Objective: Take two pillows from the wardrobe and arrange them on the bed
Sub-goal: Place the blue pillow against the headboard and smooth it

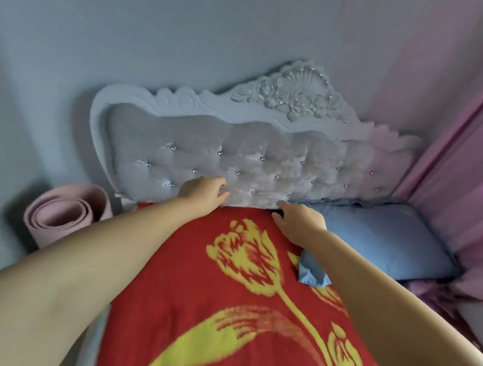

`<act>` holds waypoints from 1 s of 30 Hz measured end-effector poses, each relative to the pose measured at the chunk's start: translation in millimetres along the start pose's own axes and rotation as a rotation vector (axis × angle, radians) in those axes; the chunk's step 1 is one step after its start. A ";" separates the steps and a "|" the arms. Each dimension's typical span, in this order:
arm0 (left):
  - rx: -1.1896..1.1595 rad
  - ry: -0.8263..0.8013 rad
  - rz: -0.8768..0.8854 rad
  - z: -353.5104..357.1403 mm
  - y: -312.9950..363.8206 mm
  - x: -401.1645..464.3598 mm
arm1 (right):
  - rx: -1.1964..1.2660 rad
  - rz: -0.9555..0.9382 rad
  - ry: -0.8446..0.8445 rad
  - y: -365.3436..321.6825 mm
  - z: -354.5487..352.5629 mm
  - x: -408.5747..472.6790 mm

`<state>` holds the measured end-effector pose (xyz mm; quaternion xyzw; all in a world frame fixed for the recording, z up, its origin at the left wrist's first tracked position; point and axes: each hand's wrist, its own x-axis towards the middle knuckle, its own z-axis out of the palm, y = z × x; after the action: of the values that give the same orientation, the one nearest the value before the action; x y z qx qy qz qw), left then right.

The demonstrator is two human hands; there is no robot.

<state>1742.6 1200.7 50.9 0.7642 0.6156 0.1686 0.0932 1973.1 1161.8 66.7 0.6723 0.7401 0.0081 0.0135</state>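
I see a red blanket point(224, 311) with big yellow tulip print. Pillow point(380, 240) is plain light blue. Headboard point(237, 153) is pale grey-white, tufted velvet panel with shiny silver studs, carved floral crest on top. Rolled mat point(61, 215) is dusty pink. Wall point(131, 29) is light blue-grey. Curtain point(469, 143) is pink.

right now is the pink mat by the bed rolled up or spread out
Rolled up. The mat sits left of the headboard, and its near end shows spiral layers wound around each other.
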 end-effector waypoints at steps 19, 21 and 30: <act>0.012 -0.022 0.143 -120.3 -287.5 -7.1 | -0.045 0.155 0.006 -308.4 -26.2 75.5; 0.011 -0.048 0.145 -123.7 -288.2 -4.0 | -0.025 0.177 0.020 -314.2 -20.8 66.6; -0.023 -0.150 0.177 -92.2 -295.2 -68.7 | 0.020 0.196 0.015 -352.6 -1.6 -7.3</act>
<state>1427.1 1194.3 23.1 0.8248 0.5351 0.1257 0.1326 1622.9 1120.7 57.8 0.7414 0.6710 0.0069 0.0001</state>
